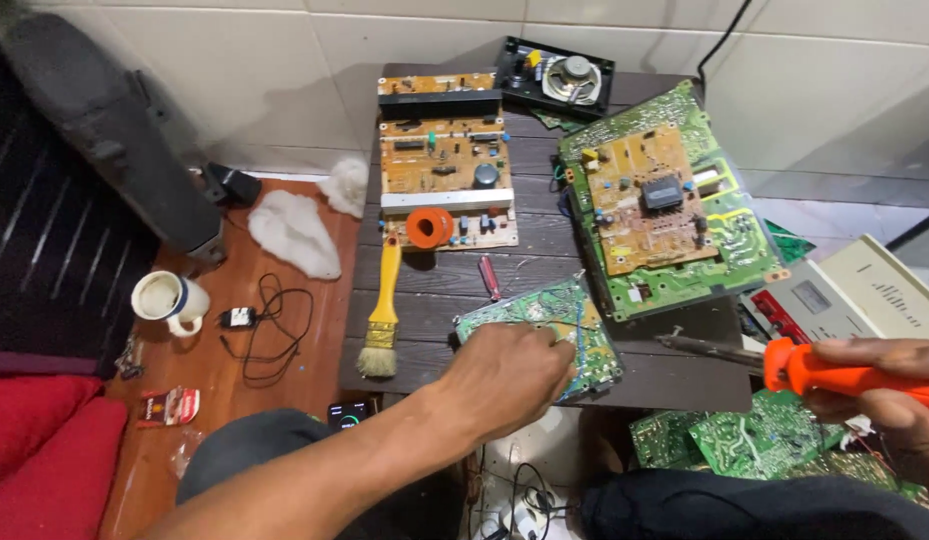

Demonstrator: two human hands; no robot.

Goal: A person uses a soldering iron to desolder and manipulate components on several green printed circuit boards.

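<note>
The left hand (509,375) rests on a small green rectangular circuit board (544,335) lying at the near edge of the dark wooden slatted counter (434,290), its grip closed with the fingertips pinching the board's surface. The right hand (884,400) is to the right of that board, grip clamped round the orange plastic handle of a soldering iron (784,362), whose dark metal tip points left toward the board without touching it. Left of the small board lies a yellow-handled bristle brush (382,310); just beyond it lies a small red-handled screwdriver (490,277). Farther back sit a brown board with an orange coil (444,175) and a large green board (674,215).
</note>
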